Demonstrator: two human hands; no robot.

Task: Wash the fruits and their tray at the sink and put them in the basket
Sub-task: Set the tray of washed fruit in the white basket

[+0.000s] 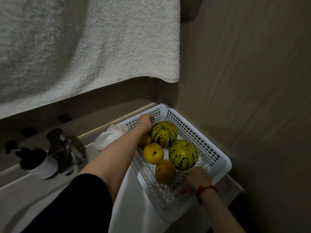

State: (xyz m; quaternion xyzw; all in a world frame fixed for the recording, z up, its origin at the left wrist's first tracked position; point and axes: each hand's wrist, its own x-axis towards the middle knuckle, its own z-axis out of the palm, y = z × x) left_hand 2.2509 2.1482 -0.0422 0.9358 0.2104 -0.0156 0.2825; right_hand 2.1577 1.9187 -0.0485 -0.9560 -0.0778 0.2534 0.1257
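Note:
A white perforated basket stands in the counter's corner against the right wall. Inside it lie two green-and-yellow striped melons and yellow round fruits, with another partly hidden under my forearm. They seem to rest on a clear tray whose edge shows faintly by the near melon. My left hand is curled at the basket's far end, apparently on the tray's rim. At the near end, my right hand is also curled on that tray, its fingers hidden.
A white cloth lies under and left of the basket. A chrome faucet and a dark-topped soap dispenser stand to the left by the sink. A white towel hangs overhead.

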